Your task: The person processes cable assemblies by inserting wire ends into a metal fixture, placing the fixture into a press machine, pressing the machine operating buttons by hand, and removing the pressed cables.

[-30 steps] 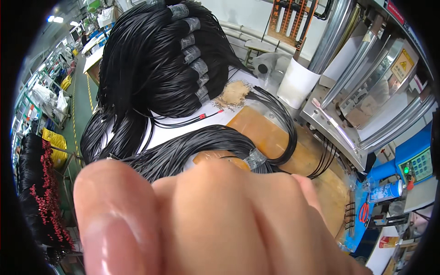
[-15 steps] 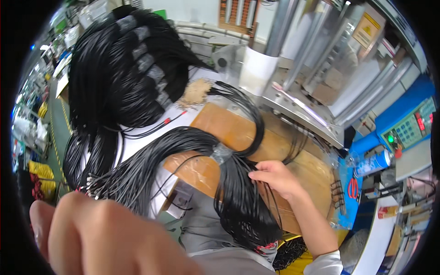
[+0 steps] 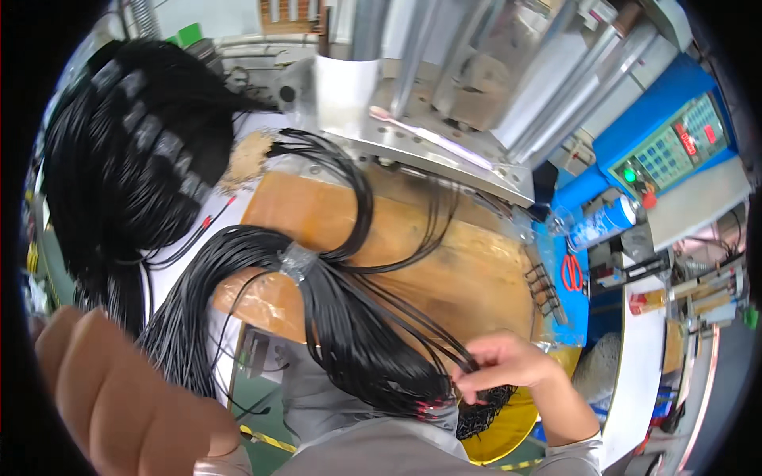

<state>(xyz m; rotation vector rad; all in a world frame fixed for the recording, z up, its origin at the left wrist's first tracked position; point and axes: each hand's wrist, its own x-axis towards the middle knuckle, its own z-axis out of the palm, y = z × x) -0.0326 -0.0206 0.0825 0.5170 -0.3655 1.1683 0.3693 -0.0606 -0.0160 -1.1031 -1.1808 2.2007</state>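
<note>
My right hand [image 3: 508, 366] pinches several thin black cables [image 3: 413, 313] close to their ends, beside a thick bundle of black cables [image 3: 357, 349]. Clear tape [image 3: 298, 262] wraps that bundle where it lies across a brown wooden board [image 3: 444, 262]. Its red-tipped ends [image 3: 432, 406] hang by my lap. At the lower left, near the camera, my left hand [image 3: 127, 397] is closed with its knuckles up. Whatever it may hold is hidden behind the fingers.
Taped black cable bundles [image 3: 135, 151] are heaped at the left. A metal press base [image 3: 444, 163] carries a white cup [image 3: 346, 95] and a toothbrush [image 3: 436, 139]. Red scissors [image 3: 571, 272] and a blue control box [image 3: 667, 127] stand right. Below is a yellow bin [image 3: 516, 428].
My right hand has slid down along the thin cables toward their ends, drawing them out from the bundle. The left hand has shifted left, and the view has turned to the right.
</note>
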